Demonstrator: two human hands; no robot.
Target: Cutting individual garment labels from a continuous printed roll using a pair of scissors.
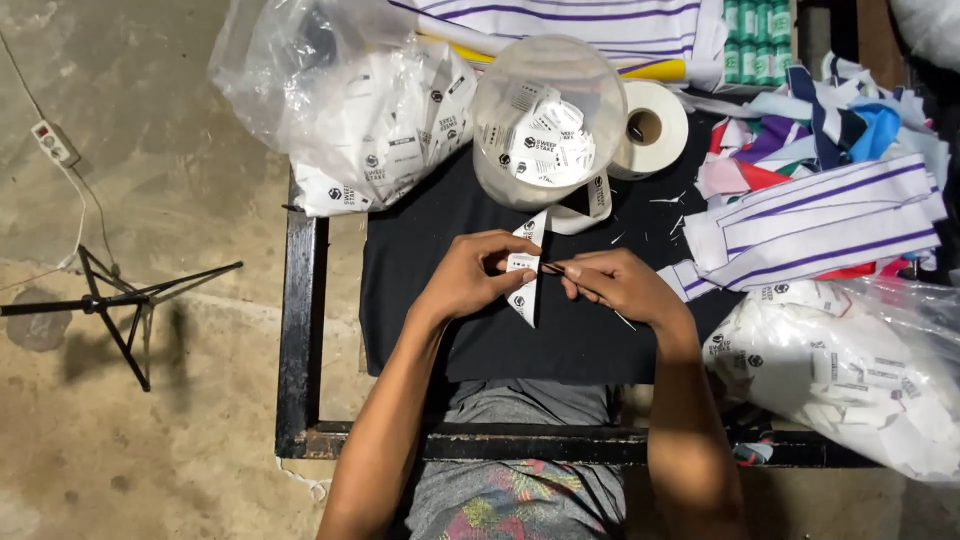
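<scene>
— Fingers first! What are the fingers (508,268) on the left hand (470,278) doing?

— They are bent in and pinching a white label strip (527,268). It hangs down over the black cloth (450,230), right in the middle between both hands.

— Now go from the left side. What is over there?

— Gray concrete floor (150,180), dusty and stained. A white power strip (54,143) lies on it with its cord. A small black tripod (115,305) stands close by.

— Then what?

— A black metal table frame (300,330). At its back corner sits a clear plastic bag (350,110) stuffed with white labels.

— And in the middle?

— A clear round tub (548,120) with more labels inside. The strip goes up toward it. Just beside the tub is a roll of white tape (655,128).

— What about the right hand (625,285)?

— Its fingertips are squeezed together on something thin and dark (553,268), touching the strip. I cannot tell what it is.

— And on the right side?

— White cloth strips with purple stripes (820,225), a heap of colored scraps (800,130), and near the front another clear bag of labels (850,370).
</scene>
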